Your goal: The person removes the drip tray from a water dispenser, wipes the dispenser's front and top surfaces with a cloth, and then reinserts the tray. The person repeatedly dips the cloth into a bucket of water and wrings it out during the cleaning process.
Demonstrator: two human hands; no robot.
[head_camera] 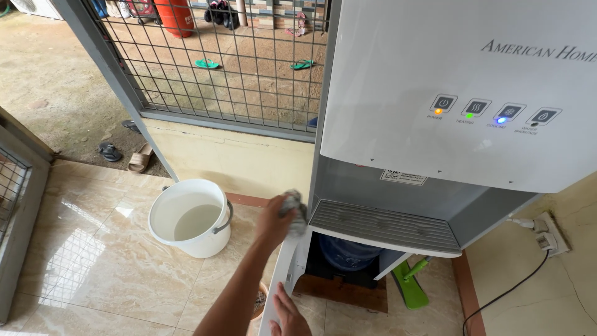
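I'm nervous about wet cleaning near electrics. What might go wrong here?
The left hand presses a grey cloth on the powered dispenser; drips might reach the wall socket. The right hand steadies the open lower door, which may swing. The bucket of water could tip.

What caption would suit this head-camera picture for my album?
Left hand presses a grey cloth against a white water dispenser; right hand rests on its open door.

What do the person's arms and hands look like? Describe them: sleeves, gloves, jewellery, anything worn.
Both hands are bare, with no gloves. The left hand shows no ring, and its forearm, bare to the frame's bottom edge, shows no watch, bracelet or sleeve. The right hand is cut off at the frame's bottom edge; no ring shows on its fingers, and its wrist and arm are out of view.
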